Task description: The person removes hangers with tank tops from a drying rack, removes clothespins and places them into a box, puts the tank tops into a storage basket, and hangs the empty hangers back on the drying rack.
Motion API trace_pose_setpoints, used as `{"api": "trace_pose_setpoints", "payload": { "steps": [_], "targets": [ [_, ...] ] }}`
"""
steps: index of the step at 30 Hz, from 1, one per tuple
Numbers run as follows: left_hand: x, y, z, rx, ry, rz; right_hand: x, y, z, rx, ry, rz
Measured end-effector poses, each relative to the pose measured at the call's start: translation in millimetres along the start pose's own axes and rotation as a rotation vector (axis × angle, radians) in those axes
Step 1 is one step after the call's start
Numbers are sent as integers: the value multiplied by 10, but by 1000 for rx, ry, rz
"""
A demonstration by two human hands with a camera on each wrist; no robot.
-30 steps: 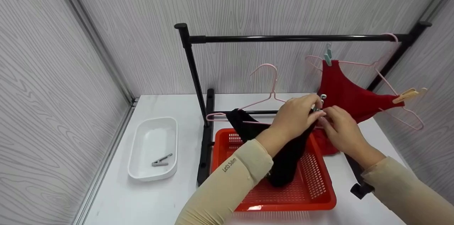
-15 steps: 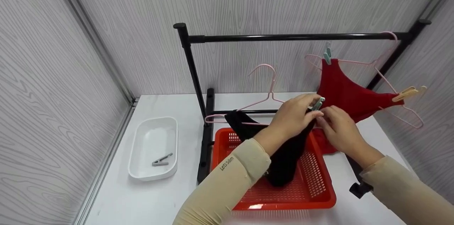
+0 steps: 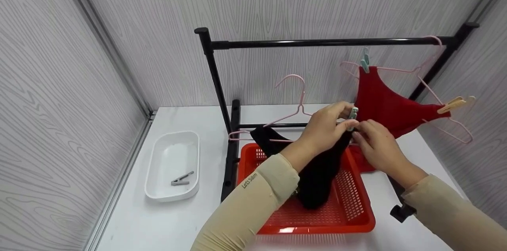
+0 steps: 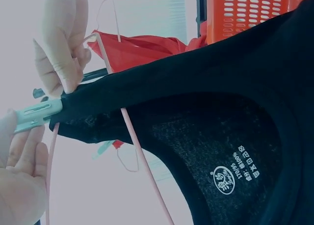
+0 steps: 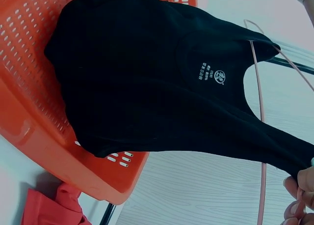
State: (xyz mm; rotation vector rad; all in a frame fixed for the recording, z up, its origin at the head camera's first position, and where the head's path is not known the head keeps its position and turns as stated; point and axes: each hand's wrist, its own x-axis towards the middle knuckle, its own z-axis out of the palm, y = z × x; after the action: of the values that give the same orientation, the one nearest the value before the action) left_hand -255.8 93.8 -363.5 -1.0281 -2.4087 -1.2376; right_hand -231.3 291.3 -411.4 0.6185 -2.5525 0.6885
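Observation:
In the head view my left hand [image 3: 325, 126] pinches a pale green clothespin [image 3: 353, 114]. The left wrist view has this clothespin [image 4: 38, 114] overlapping the end of a shoulder strap of a black tank top [image 4: 162, 77]. My right hand [image 3: 378, 144] holds that same strap end between thumb and fingers, close beside the clothespin. The top hangs over a pink wire hanger [image 3: 302, 98], its other strap [image 3: 259, 132] looped at the hanger's left end. Its lower part [image 5: 108, 77] hangs into the red basket.
A red garment [image 3: 380, 104] hangs at the right from another pink hanger on the black rack [image 3: 332, 42], pinned with a green and a yellow clothespin [image 3: 453, 104]. Below stands the red basket [image 3: 366, 207]. A white tray [image 3: 148, 175] at left holds a grey clothespin [image 3: 182, 179].
The green clothespin has turned more upright in my left hand and sits slightly lower at the strap. Hanger and left hand have shifted slightly left; my right hand keeps its hold.

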Motion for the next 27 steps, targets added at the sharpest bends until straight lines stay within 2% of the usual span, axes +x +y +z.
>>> {"api": "trace_pose_setpoints", "payload": {
  "steps": [4, 9, 14, 18, 27],
  "targets": [
    [-8, 9, -11, -51, 20, 20, -12, -14, -22, -2, -5, 12],
    [-36, -1, -41, -58, 66, 41, -19, -19, -44, -6, -9, 25],
    [-61, -7, -94, -81, 83, 33, -35, -4, -64, 0, -9, 33],
    [-103, -17, -169, -95, 78, 31, -49, 9, -77, 4, -7, 33],
    [-292, -88, -392, -57, 83, 45, -75, 37, -97, -5, -2, 30]
  ]
}}
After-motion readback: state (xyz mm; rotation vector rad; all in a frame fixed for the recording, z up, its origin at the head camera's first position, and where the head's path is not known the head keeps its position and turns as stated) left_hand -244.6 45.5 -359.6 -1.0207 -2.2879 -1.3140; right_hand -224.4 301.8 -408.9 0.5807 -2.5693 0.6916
